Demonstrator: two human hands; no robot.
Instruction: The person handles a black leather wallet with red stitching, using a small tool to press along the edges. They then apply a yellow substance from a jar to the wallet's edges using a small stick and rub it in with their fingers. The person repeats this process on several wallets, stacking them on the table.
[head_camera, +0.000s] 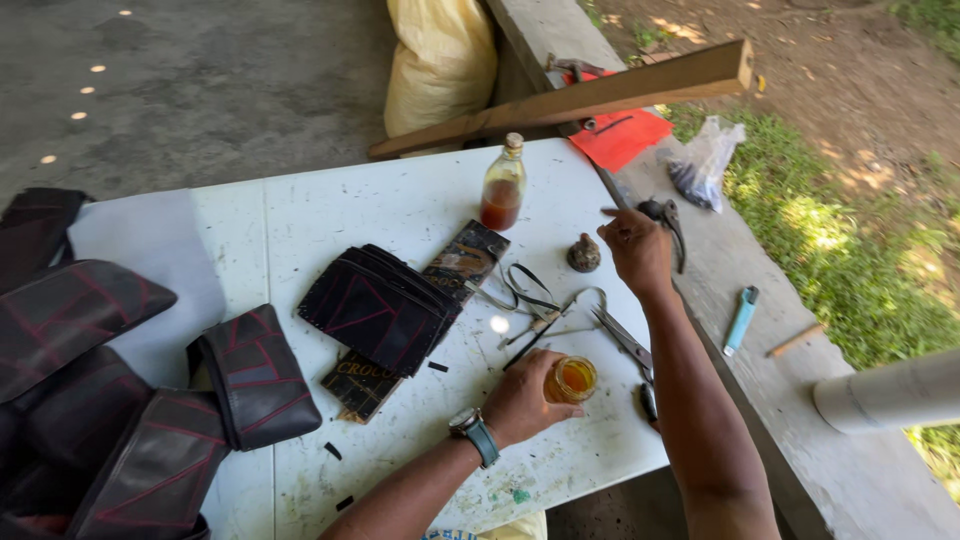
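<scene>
Head view, gluing step, judged: left hand (518, 398) grips small jar of amber liquid (573, 379) at white desk (400, 205) front edge; right hand (637, 248) loosely open, empty, near pliers (668, 222); next move calls for an applicator

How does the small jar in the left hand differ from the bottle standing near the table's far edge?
The jar is short and wide; the bottle is tall and narrow-necked. The jar looks open at the top and is held by the left hand; the bottle is capped and stands alone, untouched. The jar's liquid looks amber-yellow; the bottle's is darker reddish-brown and fills only its lower part. Both are clear containers of liquid on the white table.
</scene>
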